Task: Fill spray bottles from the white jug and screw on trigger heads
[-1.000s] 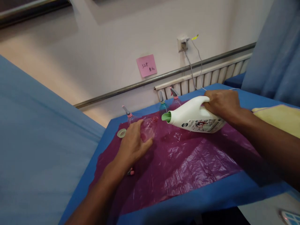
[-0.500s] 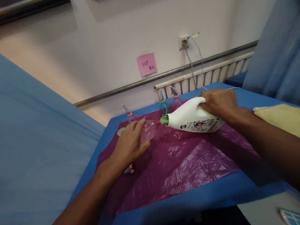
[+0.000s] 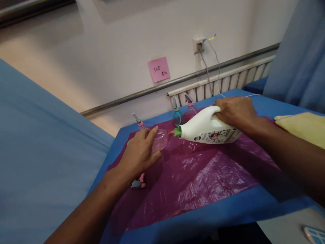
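Observation:
My right hand [image 3: 235, 110] is closed round the handle of a white detergent jug [image 3: 210, 127], tipped almost level with its green spout [image 3: 177, 131] facing left. That spout meets the reddish neck of a clear pink spray bottle [image 3: 160, 140], which lies tilted with its head off. Wrapped about the bottle's base is my left hand [image 3: 139, 147], its thumb below and fingers above. Whether liquid is flowing between them I cannot tell. A grey and pink spray head [image 3: 138, 182] rests on the purple plastic sheet [image 3: 203, 179], below my left wrist.
Behind the jug stand a teal spray bottle [image 3: 177, 117] and a pink one [image 3: 191, 108]; another spray bottle [image 3: 141, 124] is partly hidden by my left hand. A yellow cloth [image 3: 302, 127] lies at right on the blue table cover [image 3: 281, 105]. Blue curtains [image 3: 45, 152] hang on both sides.
Both hands have shifted very slightly left, with the jug and bottle still mouth to mouth. More of the loose spray head shows beneath my left wrist.

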### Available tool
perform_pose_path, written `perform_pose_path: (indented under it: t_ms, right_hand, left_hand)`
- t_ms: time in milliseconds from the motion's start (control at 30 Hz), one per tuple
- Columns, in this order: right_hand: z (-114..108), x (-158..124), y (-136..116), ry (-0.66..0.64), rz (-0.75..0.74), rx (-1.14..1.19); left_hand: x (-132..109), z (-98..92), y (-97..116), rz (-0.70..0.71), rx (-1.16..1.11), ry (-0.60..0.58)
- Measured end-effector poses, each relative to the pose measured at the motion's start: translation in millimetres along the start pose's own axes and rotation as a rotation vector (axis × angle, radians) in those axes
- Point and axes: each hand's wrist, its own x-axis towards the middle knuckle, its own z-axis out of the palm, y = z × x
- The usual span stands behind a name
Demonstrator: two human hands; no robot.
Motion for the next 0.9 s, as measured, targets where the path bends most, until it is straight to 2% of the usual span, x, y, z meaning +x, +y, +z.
perform_pose_path:
  t_ms: [467, 900]
  right_hand:
    - [-7, 1, -6, -0.056, 0.023, -0.008]
    - [-16, 0, -15, -0.117, -0.034, -0.064]
  left_hand:
    - [8, -10.1, 5, 0.021, 0.120, -0.052]
    - [10, -28.3, 21, -0.001, 0.293, -0.229]
